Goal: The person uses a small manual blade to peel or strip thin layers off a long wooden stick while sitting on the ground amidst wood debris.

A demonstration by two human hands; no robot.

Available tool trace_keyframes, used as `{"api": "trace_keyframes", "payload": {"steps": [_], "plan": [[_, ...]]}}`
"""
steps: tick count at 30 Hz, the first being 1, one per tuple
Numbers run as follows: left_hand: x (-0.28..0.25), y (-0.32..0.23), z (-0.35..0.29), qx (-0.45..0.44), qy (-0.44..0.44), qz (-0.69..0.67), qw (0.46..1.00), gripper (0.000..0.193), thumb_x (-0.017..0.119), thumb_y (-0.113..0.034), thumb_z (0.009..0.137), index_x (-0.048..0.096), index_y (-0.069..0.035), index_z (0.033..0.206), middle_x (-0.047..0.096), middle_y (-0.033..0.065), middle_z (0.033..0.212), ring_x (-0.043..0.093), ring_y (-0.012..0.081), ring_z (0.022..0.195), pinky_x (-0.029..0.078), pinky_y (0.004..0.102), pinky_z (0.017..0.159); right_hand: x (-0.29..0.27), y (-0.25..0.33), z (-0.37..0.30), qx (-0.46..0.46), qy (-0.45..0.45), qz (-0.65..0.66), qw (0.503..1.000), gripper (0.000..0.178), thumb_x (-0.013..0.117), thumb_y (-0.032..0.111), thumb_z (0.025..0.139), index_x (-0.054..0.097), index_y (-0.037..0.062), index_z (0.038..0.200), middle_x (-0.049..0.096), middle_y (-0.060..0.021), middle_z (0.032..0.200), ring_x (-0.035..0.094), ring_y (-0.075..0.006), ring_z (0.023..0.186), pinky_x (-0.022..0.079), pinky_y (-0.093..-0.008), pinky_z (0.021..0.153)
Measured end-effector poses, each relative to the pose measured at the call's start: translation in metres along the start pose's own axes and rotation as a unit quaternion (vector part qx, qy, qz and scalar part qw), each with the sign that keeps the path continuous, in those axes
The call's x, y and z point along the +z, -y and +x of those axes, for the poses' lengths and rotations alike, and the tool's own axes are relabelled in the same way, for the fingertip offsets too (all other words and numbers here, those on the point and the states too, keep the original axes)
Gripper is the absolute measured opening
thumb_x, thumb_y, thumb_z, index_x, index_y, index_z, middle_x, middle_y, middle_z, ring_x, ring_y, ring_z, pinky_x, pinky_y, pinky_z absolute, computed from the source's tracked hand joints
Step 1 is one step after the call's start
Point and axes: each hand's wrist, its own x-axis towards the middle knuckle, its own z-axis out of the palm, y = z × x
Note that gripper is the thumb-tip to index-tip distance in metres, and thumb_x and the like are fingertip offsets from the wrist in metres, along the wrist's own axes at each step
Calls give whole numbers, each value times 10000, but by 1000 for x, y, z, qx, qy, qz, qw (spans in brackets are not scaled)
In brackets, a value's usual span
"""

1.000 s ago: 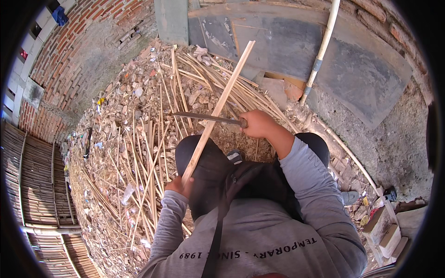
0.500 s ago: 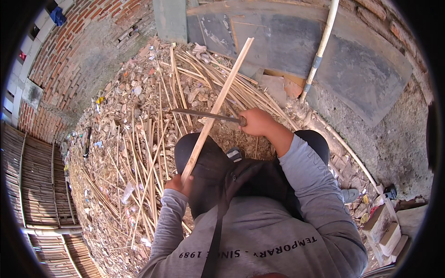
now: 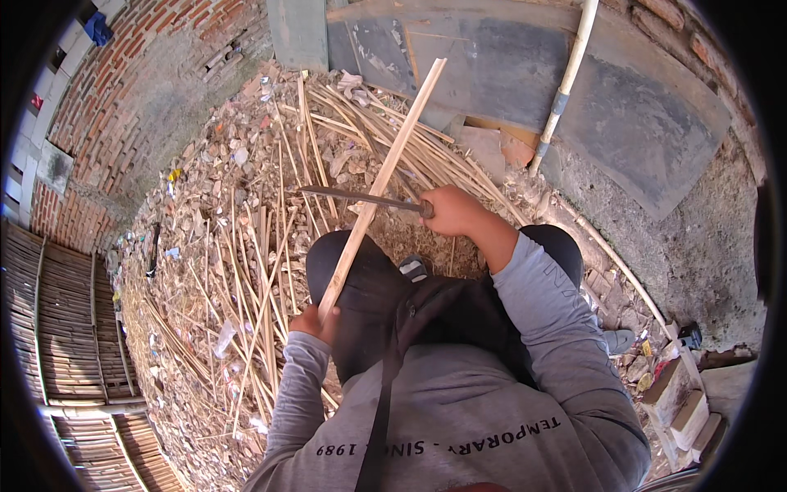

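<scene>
My left hand [image 3: 315,325] is closed round the near end of a long, pale strip of split bamboo [image 3: 399,148], which slants up and to the right past my left knee. My right hand [image 3: 451,211] grips the handle of a machete [image 3: 361,195]. Its dark blade points left and crosses the strip around the middle, appearing to lie against it. Whether the edge has bitten into the strip, I cannot tell. My legs in dark trousers [image 3: 348,271] are bent beneath the work.
Bundles of thin bamboo strips [image 3: 447,160] lie ahead, and more strips [image 3: 266,303] are scattered left on ground strewn with rubble and litter. A pale pole [image 3: 566,90] leans by dark panels [image 3: 508,66]. A brick wall [image 3: 156,90] and bamboo slat screen [image 3: 70,320] bound the left.
The view has shifted slightly. The machete stays across the strip at nearly the same spot, and both hands keep their grips.
</scene>
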Motion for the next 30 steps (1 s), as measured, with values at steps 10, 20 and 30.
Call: {"api": "trace_keyframes", "payload": {"steps": [10,20,30], "plan": [[5,8,-1,-7,-1,-12,1000,562,585,-549,829,621,11,857,637,269,741,636,455,750,506,489,699,-25,26,-4,13,-16,-143,990,277,715,247,726,676,99,957,656,-174,792,630,-380,798,497,-453,690],[-2,7,6,-5,41,27,999,573,568,-550,846,623,20,866,639,263,740,639,446,748,507,480,696,-20,26,-8,37,-6,-142,989,240,638,162,709,666,112,941,671,-147,854,647,-343,854,518,-458,737],[-3,-3,1,4,2,24,1000,553,575,-535,852,607,17,837,634,268,727,636,451,728,503,490,674,-16,6,2,62,-10,-72,995,241,665,198,702,675,105,924,667,-153,872,644,-353,867,515,-456,751]]}}
